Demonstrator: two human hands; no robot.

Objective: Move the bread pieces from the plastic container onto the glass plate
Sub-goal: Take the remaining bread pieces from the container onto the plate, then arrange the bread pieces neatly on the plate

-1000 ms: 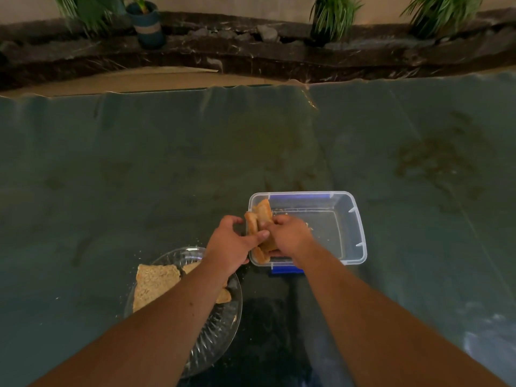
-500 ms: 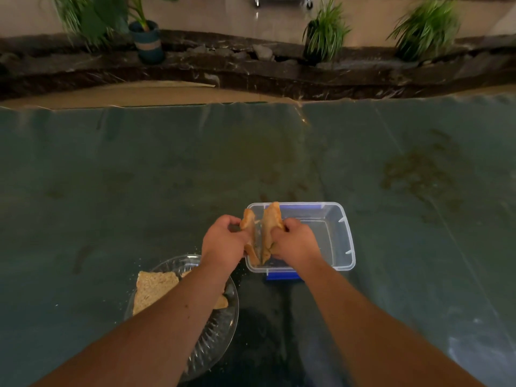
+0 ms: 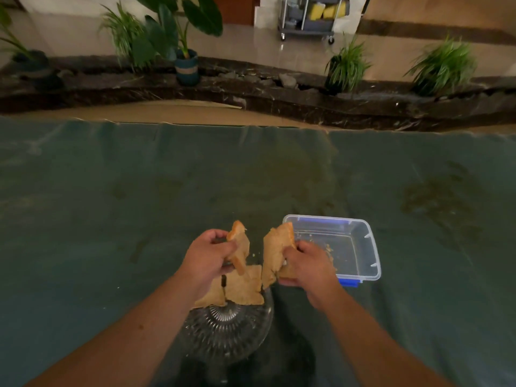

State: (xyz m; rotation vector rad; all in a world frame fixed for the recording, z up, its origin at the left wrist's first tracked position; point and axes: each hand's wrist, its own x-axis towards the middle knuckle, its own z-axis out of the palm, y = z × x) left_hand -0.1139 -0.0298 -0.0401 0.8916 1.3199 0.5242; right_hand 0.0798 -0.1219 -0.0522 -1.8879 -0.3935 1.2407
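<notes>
Left hand gripping bread, right hand gripping another; carrying over plate. Box looking emptied. Next: lowering, releasing.

A dark green cloth is covering the whole surface in front of me, wrinkling along its far edge and showing brownish stains toward my right. Lying directly on it are two items: a ribbed glass plate, sitting nearest me and bearing flat bread pieces on its far part, and a clear plastic container with blue clips, sitting just beyond and right of the plate, holding only crumbs.
</notes>
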